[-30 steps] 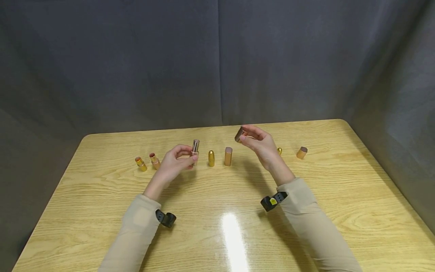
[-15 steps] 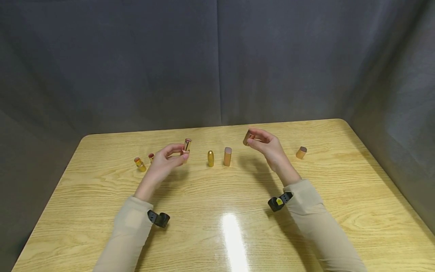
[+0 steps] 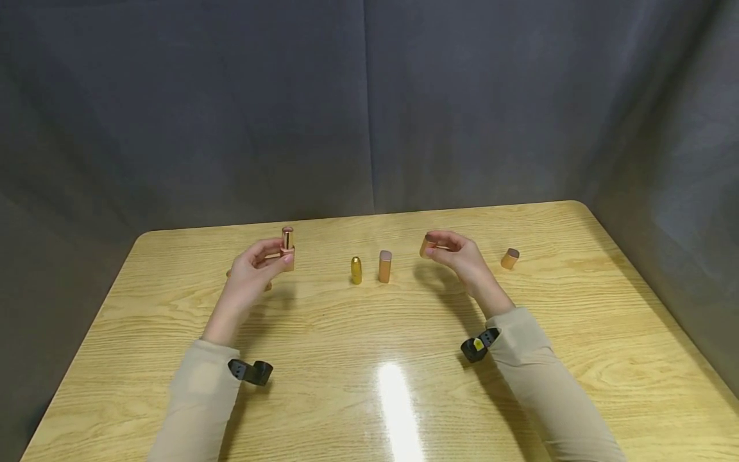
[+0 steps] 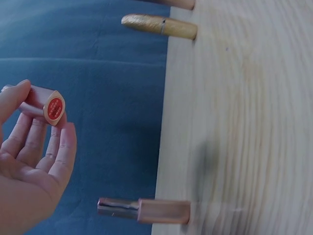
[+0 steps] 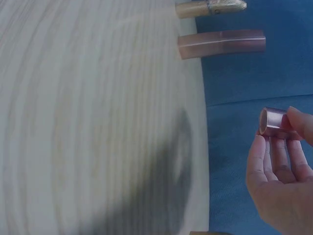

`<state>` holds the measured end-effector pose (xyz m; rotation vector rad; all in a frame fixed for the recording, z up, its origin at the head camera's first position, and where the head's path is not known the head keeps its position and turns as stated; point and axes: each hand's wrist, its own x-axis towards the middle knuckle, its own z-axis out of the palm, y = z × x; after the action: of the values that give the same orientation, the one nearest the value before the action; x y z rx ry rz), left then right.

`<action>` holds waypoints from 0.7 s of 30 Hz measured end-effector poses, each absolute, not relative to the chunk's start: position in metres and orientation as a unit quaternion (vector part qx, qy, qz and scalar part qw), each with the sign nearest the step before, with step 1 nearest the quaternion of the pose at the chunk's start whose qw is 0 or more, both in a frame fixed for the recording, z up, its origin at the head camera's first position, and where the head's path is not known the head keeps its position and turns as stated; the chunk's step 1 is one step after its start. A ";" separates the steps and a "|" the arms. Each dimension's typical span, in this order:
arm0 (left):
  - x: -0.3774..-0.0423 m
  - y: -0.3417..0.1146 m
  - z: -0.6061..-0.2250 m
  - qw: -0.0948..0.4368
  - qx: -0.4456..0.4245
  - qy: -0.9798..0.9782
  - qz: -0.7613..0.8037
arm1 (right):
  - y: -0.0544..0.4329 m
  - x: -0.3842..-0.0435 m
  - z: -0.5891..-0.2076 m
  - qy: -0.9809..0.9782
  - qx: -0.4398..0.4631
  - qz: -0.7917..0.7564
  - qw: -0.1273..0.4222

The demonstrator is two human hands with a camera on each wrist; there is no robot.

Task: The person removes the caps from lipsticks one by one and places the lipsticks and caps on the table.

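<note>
Between thumb and fingers, my left hand (image 3: 245, 277) holds an uncapped rose-gold lipstick (image 3: 287, 242) upright above the table's left part. In the left wrist view its base shows a red round label (image 4: 55, 108). My right hand (image 3: 464, 260) pinches a rose-gold lipstick cap (image 3: 427, 246), raised over the table on the right. The cap's open end (image 5: 263, 121) faces the table in the right wrist view. Another uncapped lipstick (image 4: 164, 211) stands below my left hand, mostly covered by it in the head view.
Mid-table stand a gold bullet-shaped lipstick (image 3: 356, 271) and a capped rose-gold lipstick (image 3: 384, 266). Farther right is a loose rose-gold cap (image 3: 510, 258). Dark curtains (image 3: 231, 115) rise behind the wooden table (image 3: 323, 372).
My left hand has moved left with the uncapped lipstick, now in front of the lipsticks standing there. My right hand has moved right and lower with the cap, which has tilted open end down.
</note>
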<state>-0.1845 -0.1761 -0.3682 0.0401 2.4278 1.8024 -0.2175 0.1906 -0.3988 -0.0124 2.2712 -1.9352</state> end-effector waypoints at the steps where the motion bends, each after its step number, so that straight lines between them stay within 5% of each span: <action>1: -0.184 -0.178 -0.367 0.054 0.010 0.802 0.595 | 0.191 -0.218 -0.400 0.762 -0.002 -0.642 0.080; 21: -0.173 -0.229 -0.364 -0.035 -0.030 0.777 0.628 | 0.197 -0.224 -0.421 0.833 -0.019 -0.551 0.052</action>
<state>-0.1725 -0.2290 -0.3643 -0.0971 2.4979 2.0169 -0.2242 0.1969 -0.4215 -0.0582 2.5337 -1.6747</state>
